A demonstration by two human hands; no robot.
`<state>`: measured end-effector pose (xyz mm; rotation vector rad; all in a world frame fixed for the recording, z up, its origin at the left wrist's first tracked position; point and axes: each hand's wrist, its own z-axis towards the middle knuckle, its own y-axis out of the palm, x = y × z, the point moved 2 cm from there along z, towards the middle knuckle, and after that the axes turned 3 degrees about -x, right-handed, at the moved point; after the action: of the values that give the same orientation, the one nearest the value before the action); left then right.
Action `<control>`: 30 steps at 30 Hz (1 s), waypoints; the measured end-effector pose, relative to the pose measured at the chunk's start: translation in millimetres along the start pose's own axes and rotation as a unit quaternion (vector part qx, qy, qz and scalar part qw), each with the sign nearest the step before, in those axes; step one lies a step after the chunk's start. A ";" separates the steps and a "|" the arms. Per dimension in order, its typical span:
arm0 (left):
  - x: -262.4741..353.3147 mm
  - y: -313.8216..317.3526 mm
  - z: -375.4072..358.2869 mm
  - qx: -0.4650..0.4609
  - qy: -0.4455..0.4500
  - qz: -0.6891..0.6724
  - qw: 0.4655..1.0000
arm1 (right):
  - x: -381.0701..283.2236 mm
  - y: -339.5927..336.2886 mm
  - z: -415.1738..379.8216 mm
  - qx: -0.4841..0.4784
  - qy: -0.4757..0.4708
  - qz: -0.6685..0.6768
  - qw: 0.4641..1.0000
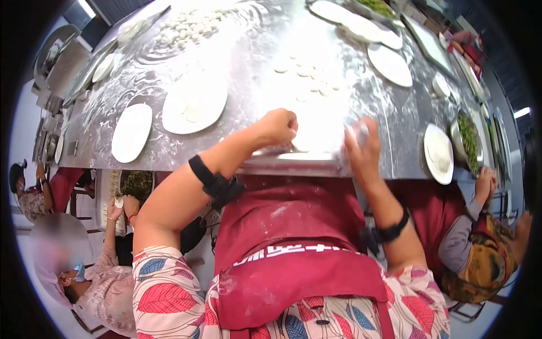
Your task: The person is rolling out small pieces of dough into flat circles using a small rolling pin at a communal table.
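Note:
My left hand (279,127) is closed over the near edge of the floured metal table, fingers curled at the edge of a pale, flat dough piece (303,141). Glare hides most of that piece's outline. To the right, my right hand (363,144) is raised with its fingers bent around something greyish that is blurred. Between and below my hands runs a pale board edge (307,156). Small dough rounds (316,79) are scattered farther up the table.
White oval plates (132,133) lie to the left, one larger plate (195,104) nearer. Many dough pieces (192,28) sit at the far left. A bowl of chopped greens (467,138) and a plate (438,153) are on the right. Co-workers sit at both sides.

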<state>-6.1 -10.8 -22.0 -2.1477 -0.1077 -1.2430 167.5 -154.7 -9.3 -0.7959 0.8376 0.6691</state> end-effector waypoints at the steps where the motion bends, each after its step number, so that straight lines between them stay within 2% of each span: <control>1: 8.0 -1.4 3.3 0.012 0.020 0.058 0.998 | 1.2 7.5 21.1 0.007 -0.012 -0.025 1.000; 3: 21.7 -3.5 10.7 0.081 0.050 0.168 0.981 | 16.1 27.6 66.7 0.016 -0.028 -0.064 0.997; 6: 20.8 -8.8 19.1 0.019 0.009 0.106 0.994 | 14.4 30.6 68.1 0.020 -0.020 -0.055 0.998; 7: 16.2 -8.7 13.3 0.020 0.076 0.112 0.991 | 9.3 24.8 60.1 0.020 -0.021 -0.046 0.999; 8: 5.7 -6.4 13.4 0.053 0.104 0.150 0.982 | 9.3 12.9 42.1 0.002 0.003 -0.060 0.998; 9: 3.4 -7.3 8.0 0.052 0.082 0.130 0.987 | 5.8 2.6 20.6 0.017 -0.057 -0.076 0.995; 10: 2.0 -7.8 3.5 0.049 0.060 0.111 0.991 | 0.3 -3.9 -0.3 -0.014 0.045 0.013 0.999; 11: -8.6 -2.3 2.7 0.004 -0.012 -0.065 0.998 | -1.3 -3.7 3.0 -0.015 0.043 0.012 0.999; 12: -4.3 -2.3 0.2 0.007 0.003 -0.009 1.000 | -2.1 -4.2 -1.3 -0.011 0.048 0.010 0.999; 14: 14.2 -7.7 -2.2 0.005 0.042 0.110 0.993 | 9.4 11.3 36.8 0.007 -0.024 -0.035 0.999; 15: 14.4 -7.1 3.3 0.031 0.059 0.128 0.989 | 8.1 22.2 56.4 0.011 -0.006 -0.043 0.999; 16: 16.5 -8.0 9.8 0.048 0.050 0.143 0.987 | 15.2 32.7 73.4 0.014 -0.035 -0.084 0.996; 18: 18.7 -8.6 18.3 0.086 0.024 0.165 0.982 | 23.9 44.5 86.9 0.018 -0.027 -0.080 0.996; 20: 19.3 -7.8 12.7 0.038 0.059 0.133 0.989 | 0.3 27.1 65.5 0.027 -0.079 -0.100 0.991; 21: 17.4 -7.7 10.4 0.036 0.081 0.162 0.983 | 8.1 16.2 49.0 0.004 -0.036 -0.078 0.996; 22: 15.2 -8.0 8.4 0.033 0.102 0.192 0.976 | 9.5 5.9 29.0 0.010 -0.060 -0.064 0.996; 24: 10.8 -12.2 6.1 0.013 0.057 0.102 0.993 | 2.0 -6.1 -7.4 -0.022 0.043 0.033 0.998; 26: 8.7 -8.1 1.9 -0.058 -0.015 0.006 0.998 | 7.2 -3.7 3.4 0.010 -0.047 -0.026 0.998; 27: 13.0 -8.9 1.6 -0.031 0.061 0.125 0.990 | 8.6 2.8 19.7 0.020 -0.117 -0.097 0.988; 29: 18.7 -9.1 8.9 0.019 0.059 0.196 0.979 | 11.7 24.7 64.4 0.010 -0.076 -0.107 0.991; 30: 21.1 -10.7 13.0 0.047 0.058 0.230 0.970 | 11.6 34.4 75.6 -0.011 0.036 -0.043 0.998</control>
<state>11.2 0.0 -4.2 -1.8690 0.3567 -1.0586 175.5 -71.9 1.5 -0.8753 0.8565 0.5766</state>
